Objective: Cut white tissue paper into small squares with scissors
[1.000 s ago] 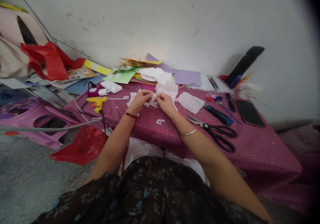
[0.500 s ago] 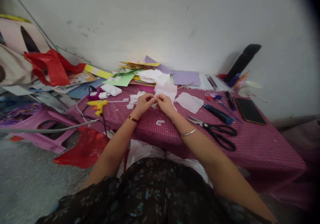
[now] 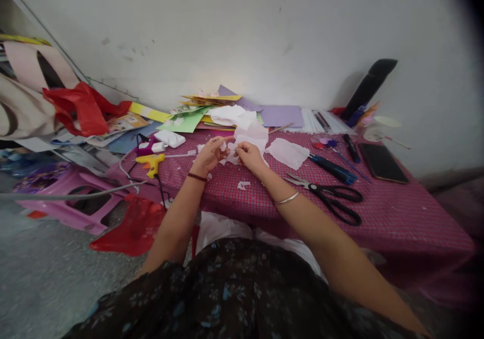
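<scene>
Above the checked counter (image 3: 397, 213), the left hand (image 3: 207, 158) has its grip loosely curled round a scrap of white paper (image 3: 224, 146), the right hand (image 3: 250, 157) beside it has its grip drawn in, whether on anything I cannot tell, and a red plastic bag (image 3: 130, 228) lies on the floor (image 3: 41, 278), contents hidden.
</scene>
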A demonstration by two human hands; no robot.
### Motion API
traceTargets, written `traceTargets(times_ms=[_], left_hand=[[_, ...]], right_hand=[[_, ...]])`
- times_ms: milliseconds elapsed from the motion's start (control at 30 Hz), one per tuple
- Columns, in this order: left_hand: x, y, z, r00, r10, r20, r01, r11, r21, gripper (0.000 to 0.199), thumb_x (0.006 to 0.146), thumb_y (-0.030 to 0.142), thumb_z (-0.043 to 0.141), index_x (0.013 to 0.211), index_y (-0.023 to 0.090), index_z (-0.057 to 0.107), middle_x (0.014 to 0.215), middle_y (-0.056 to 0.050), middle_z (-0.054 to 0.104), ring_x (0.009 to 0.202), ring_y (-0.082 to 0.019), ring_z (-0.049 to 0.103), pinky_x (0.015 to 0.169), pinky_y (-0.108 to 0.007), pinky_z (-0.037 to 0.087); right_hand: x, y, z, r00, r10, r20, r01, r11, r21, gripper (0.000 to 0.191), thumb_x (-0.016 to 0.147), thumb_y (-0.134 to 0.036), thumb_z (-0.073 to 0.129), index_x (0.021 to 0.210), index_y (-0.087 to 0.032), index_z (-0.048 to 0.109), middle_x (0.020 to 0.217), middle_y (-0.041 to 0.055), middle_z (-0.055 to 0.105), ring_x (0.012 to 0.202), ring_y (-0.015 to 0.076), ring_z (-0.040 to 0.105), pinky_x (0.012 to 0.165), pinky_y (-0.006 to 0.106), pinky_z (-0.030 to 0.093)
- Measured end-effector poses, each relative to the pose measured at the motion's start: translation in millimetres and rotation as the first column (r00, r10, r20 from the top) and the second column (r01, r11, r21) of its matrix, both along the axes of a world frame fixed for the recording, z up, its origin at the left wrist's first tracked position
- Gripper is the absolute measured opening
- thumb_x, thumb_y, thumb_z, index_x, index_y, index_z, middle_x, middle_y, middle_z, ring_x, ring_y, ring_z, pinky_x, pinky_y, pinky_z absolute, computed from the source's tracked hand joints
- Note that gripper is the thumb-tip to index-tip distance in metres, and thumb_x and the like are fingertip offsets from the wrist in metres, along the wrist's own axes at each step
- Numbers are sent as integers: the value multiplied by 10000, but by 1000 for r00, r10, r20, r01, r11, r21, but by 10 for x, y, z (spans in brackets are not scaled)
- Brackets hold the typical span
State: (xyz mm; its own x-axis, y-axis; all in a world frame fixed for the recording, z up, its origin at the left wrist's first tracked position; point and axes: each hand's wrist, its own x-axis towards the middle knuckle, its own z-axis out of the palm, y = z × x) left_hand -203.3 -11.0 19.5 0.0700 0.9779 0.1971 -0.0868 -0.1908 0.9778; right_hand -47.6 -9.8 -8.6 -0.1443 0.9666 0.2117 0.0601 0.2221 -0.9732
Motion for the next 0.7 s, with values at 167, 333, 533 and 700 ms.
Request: traceTargets(times_ms=[167,333,533,700], left_hand=[[-57,23,145,989,-137,50,140,987,-75,282,739,335,754,695,161,537,661,-3,618,614,-98,615,655,-246,553],[-448,199,293,942,71,-327,-55,997,58,171,809,228,628,667,158,565,631,-1,581,567,-100,561,660,-283,553],[-820,44,279,779,258,-572,-158,963,219,246,582,50,712,801,159,684,832,-52,656,877,-211,602,870,-340,494],[-887,-446,93,523,139,-841,102,969,223,182,782,276,646,929,185,703,853,-56,694,740,-189,606,736,-308,483]], right_hand=[[11,-56,82,1000,26,9,-26,1000,-12,107,862,-162,523,790,-184,599,645,-40,648,417,70,511,449,185,431],[2,-77,103,999,46,9,-46,999,-28,128,862,-114,500,856,-171,615,644,-35,652,403,69,498,411,185,404],[17,-82,93,998,62,20,-61,998,-33,146,858,-82,496,828,-165,612,626,-32,641,413,65,507,405,170,400],[14,-98,85,996,75,39,-74,997,-30,153,856,-76,500,817,-164,619,634,-25,644,432,74,517,443,191,425]])
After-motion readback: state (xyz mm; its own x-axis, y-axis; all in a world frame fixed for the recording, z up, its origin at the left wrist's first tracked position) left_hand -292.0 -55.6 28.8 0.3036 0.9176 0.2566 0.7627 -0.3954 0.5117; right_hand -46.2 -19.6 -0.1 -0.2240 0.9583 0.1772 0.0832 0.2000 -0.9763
